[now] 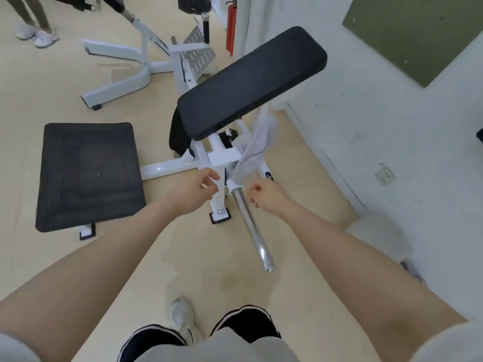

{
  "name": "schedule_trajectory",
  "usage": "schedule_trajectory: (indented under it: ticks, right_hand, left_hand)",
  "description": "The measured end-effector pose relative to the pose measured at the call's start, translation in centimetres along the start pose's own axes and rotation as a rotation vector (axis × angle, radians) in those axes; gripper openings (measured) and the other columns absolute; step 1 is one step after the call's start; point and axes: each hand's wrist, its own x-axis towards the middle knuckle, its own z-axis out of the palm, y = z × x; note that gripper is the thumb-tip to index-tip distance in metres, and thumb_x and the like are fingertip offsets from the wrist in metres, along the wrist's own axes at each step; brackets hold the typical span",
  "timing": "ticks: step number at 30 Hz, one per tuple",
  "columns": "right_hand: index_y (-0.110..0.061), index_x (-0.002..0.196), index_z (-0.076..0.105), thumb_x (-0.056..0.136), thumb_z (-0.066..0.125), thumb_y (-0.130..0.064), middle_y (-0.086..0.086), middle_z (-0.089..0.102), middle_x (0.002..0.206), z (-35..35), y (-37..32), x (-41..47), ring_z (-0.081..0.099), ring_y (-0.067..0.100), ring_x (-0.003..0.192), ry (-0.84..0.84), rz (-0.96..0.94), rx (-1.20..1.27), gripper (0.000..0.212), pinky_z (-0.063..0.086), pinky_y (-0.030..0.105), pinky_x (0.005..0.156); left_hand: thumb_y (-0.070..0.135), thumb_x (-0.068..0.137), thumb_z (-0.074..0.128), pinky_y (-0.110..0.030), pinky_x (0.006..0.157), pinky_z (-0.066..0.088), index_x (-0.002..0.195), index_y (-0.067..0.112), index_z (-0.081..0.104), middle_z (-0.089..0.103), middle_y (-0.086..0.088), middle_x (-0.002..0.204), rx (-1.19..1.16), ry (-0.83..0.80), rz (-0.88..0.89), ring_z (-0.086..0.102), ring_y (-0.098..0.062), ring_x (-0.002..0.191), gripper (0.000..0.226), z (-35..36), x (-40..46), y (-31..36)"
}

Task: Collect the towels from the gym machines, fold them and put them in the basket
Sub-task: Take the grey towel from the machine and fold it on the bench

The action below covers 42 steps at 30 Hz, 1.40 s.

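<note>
Left grip: the left hand (194, 188) is stretched out in front of the person, fingers loosely curled with the thumb toward the fingertips, holding nothing; it hangs just in front of the white frame (218, 158) of the machine.
Right grip: the right hand (264, 195) is out level with the left one, fingers curled in toward the palm, also holding nothing; it sits just right of the chrome bar (249, 226) and just below the towel's lower end, not touching it as far as I can see.
Towel: a pale grey towel (257, 147) hangs draped on the machine's right side, under the black pad, its lower end reaching down to the white collar where the chrome bar begins.
Machine: a long black pad (251, 82) tilts up and away on the white frame; the chrome bar sticks out toward the person, between the two hands.
Left of it: a black mesh platform (88, 176) lies low over the floor.
Farther off: another white machine (141, 66) stands behind, and another person's legs and pale shoes (36, 35) show at the top left corner.
Right side: a white wall (392, 126) with a socket low down.
Below: the person's own dark shorts and one pale shoe (183, 320) on the tan floor (196, 257).
</note>
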Motion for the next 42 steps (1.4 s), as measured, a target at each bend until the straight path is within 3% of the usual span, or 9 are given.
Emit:
schedule_trajectory:
  ticks: [11, 13, 15, 18, 22, 25, 29, 36, 42]
  right_hand:
    - [-0.011, 0.066, 0.050, 0.091, 0.039, -0.011, 0.008, 0.051, 0.072, -6.8, -1.6, 18.1, 0.052, 0.026, 0.081, 0.167, 0.258, 0.148, 0.027, 0.038, 0.029, 0.060]
    - [-0.006, 0.100, 0.058, 0.093, 0.042, -0.014, 0.014, 0.059, 0.099, -8.2, -1.9, 21.9, 0.055, 0.032, 0.098, 0.174, 0.290, 0.126, 0.019, 0.045, 0.033, 0.075]
    - [0.001, 0.133, 0.038, 0.092, 0.049, -0.020, 0.017, 0.046, 0.132, -9.3, -2.0, 25.1, 0.051, 0.034, 0.115, 0.226, 0.351, 0.149, 0.047, 0.044, 0.036, 0.090]
    - [-0.002, 0.145, 0.018, 0.091, 0.053, -0.029, 0.017, 0.028, 0.147, -10.1, -1.3, 28.9, 0.041, 0.036, 0.128, 0.218, 0.403, 0.118, 0.070, 0.038, 0.039, 0.100]
    - [-0.002, 0.121, 0.048, 0.090, 0.054, -0.030, 0.013, 0.058, 0.115, -10.4, 0.5, 31.1, 0.056, 0.030, 0.103, 0.122, 0.462, 0.064, 0.042, 0.046, 0.033, 0.080]
    - [-0.009, 0.087, 0.048, 0.087, 0.057, -0.023, 0.003, 0.050, 0.082, -10.5, 1.4, 31.1, 0.048, 0.023, 0.079, 0.181, 0.481, 0.143, 0.016, 0.036, 0.027, 0.056]
    - [-0.009, 0.082, 0.047, 0.087, 0.051, -0.016, 0.006, 0.051, 0.083, -10.8, 0.7, 30.0, 0.046, 0.022, 0.076, 0.298, 0.438, 0.074, 0.009, 0.034, 0.028, 0.063]
    - [-0.023, 0.076, 0.063, 0.084, 0.051, -0.010, -0.010, 0.059, 0.074, -11.0, -5.3, 21.1, 0.052, 0.010, 0.076, 0.380, 0.140, 0.481, 0.020, 0.040, 0.021, 0.068]
    - [-0.017, 0.067, 0.065, 0.082, 0.055, 0.002, -0.002, 0.059, 0.067, -7.5, -8.8, 10.6, 0.051, 0.004, 0.063, 0.600, 0.145, 0.731, 0.026, 0.040, 0.014, 0.059]
  left_hand:
    - [0.025, 0.094, 0.048, -0.020, 0.068, 0.047, 0.111, 0.023, 0.057, 0.060, 0.007, 0.104, 0.099, -0.209, 0.119, 0.061, -0.013, 0.090, 0.019, -6.4, 21.4, 2.8]
    - [0.023, 0.095, 0.048, -0.018, 0.064, 0.046, 0.109, 0.022, 0.057, 0.059, 0.008, 0.102, 0.073, -0.200, 0.106, 0.061, -0.015, 0.089, 0.017, -7.3, 24.8, 3.4]
    - [0.023, 0.095, 0.048, -0.016, 0.060, 0.045, 0.111, 0.020, 0.057, 0.058, 0.009, 0.102, 0.047, -0.201, 0.080, 0.063, -0.018, 0.090, 0.019, -7.9, 27.5, 4.1]
    - [0.025, 0.094, 0.048, -0.020, 0.066, 0.047, 0.111, 0.022, 0.057, 0.059, 0.008, 0.105, 0.063, -0.214, 0.069, 0.065, -0.018, 0.090, 0.020, -8.4, 31.2, 4.5]
    - [0.027, 0.093, 0.049, -0.016, 0.065, 0.043, 0.108, 0.024, 0.058, 0.061, 0.008, 0.106, 0.073, -0.225, 0.041, 0.061, -0.014, 0.094, 0.018, -8.7, 34.4, 4.7]
    - [0.026, 0.093, 0.049, -0.018, 0.069, 0.045, 0.108, 0.023, 0.058, 0.063, 0.010, 0.102, 0.082, -0.256, 0.043, 0.061, -0.015, 0.094, 0.017, -8.9, 35.8, 4.9]
    - [0.026, 0.093, 0.049, -0.018, 0.069, 0.045, 0.109, 0.023, 0.058, 0.063, 0.011, 0.101, 0.106, -0.319, 0.098, 0.061, -0.012, 0.091, 0.019, -9.2, 36.5, 5.5]
    - [0.028, 0.098, 0.041, -0.029, 0.083, 0.048, 0.107, 0.020, 0.058, 0.065, 0.003, 0.104, 0.026, -0.480, 0.296, 0.064, -0.014, 0.090, 0.021, -8.9, 33.0, 8.1]
    - [-0.009, 0.085, 0.035, -0.013, 0.094, 0.030, 0.128, 0.020, 0.051, 0.047, 0.010, 0.132, 0.083, -0.567, 0.679, 0.042, -0.005, 0.114, 0.054, -7.6, 26.3, 9.2]
